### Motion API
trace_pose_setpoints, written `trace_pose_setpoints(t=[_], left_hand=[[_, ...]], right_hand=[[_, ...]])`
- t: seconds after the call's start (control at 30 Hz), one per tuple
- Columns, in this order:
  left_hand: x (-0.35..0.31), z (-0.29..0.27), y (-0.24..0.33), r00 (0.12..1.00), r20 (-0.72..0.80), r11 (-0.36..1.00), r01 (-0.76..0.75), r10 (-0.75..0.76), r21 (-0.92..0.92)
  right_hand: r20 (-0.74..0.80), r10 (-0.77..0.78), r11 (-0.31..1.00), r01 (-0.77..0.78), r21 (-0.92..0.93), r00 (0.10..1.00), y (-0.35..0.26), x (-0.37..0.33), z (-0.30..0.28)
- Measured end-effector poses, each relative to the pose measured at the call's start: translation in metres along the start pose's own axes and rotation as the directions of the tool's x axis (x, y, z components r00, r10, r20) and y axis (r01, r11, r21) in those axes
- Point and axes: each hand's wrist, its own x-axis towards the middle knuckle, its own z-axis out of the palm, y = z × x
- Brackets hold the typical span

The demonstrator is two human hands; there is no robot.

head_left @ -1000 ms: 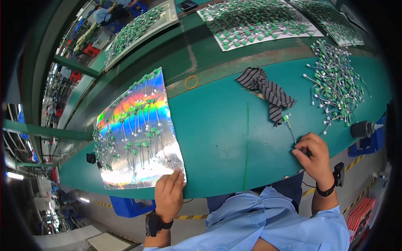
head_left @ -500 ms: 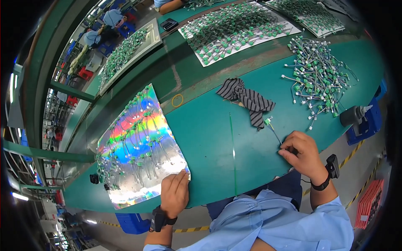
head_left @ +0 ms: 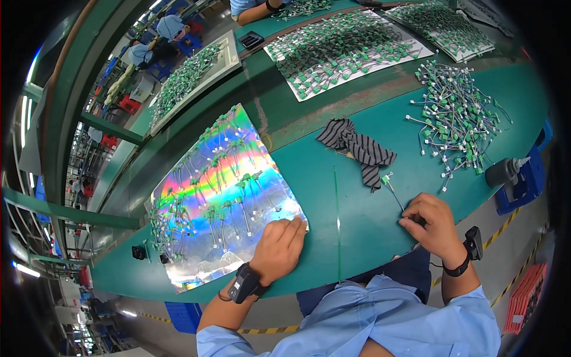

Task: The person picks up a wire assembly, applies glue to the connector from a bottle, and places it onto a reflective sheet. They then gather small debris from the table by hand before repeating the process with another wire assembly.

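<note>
My right hand [head_left: 433, 225] is closed, thumb and forefinger pinching the lower end of a small connector cable [head_left: 392, 190] with a green-and-white head, which lies out on the green table [head_left: 369, 244]. My left hand [head_left: 278, 250] rests its extended fingers on the near right corner of a shiny rainbow-coloured sheet [head_left: 276, 189]; its thumb is hidden. Rows of similar green-headed cables [head_left: 214, 172] lie on that sheet, crowded at its left edge. Beyond my right hand is a loose heap of these cables [head_left: 458, 116].
A striped dark cloth [head_left: 360, 149] lies mid-table, with a dark squeeze bottle [head_left: 502, 172] at the right edge. Behind are white boards [head_left: 416, 56] loaded with cables, a framed tray [head_left: 229, 53] and a black box [head_left: 250, 40]. A green post frame [head_left: 71, 208] stands left. A co-worker's arm [head_left: 256, 12] shows at the top.
My left hand and the shiny sheet have slid rightward and away from me, the sheet now nearer the cloth. My right hand keeps its pinch on the cable. The whole view has shifted slightly.
</note>
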Motion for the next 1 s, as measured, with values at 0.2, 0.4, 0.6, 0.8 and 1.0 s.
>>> trace_pose_setpoints(t=[0.2,0.4,0.6,0.8,1.0], left_hand=[[0.021,-0.001,0.004,0.998,-0.003,0.996,-0.058,0.058,-0.069],[0.029,-0.003,0.012,0.999,0.023,0.999,-0.033,0.033,0.002],[0.034,-0.013,0.028,0.999,-0.024,0.991,0.045,-0.048,-0.129],[0.051,-0.016,0.059,0.924,0.171,0.475,0.327,-0.342,-0.817],[0.064,-0.019,0.063,0.799,0.273,-0.316,0.111,-0.536,-0.942]], right_hand=[[0.003,0.029,1.000,-0.029,0.009,1.000,-0.004,0.003,-0.003],[-0.035,0.155,0.962,-0.143,0.234,0.987,-0.010,-0.007,-0.007],[-0.081,0.386,0.625,-0.196,0.756,0.919,-0.026,-0.026,-0.008],[-0.118,0.252,0.455,-0.010,0.891,0.961,-0.055,-0.018,0.009],[-0.008,0.124,0.153,-0.011,0.988,0.992,-0.069,-0.017,0.033]])
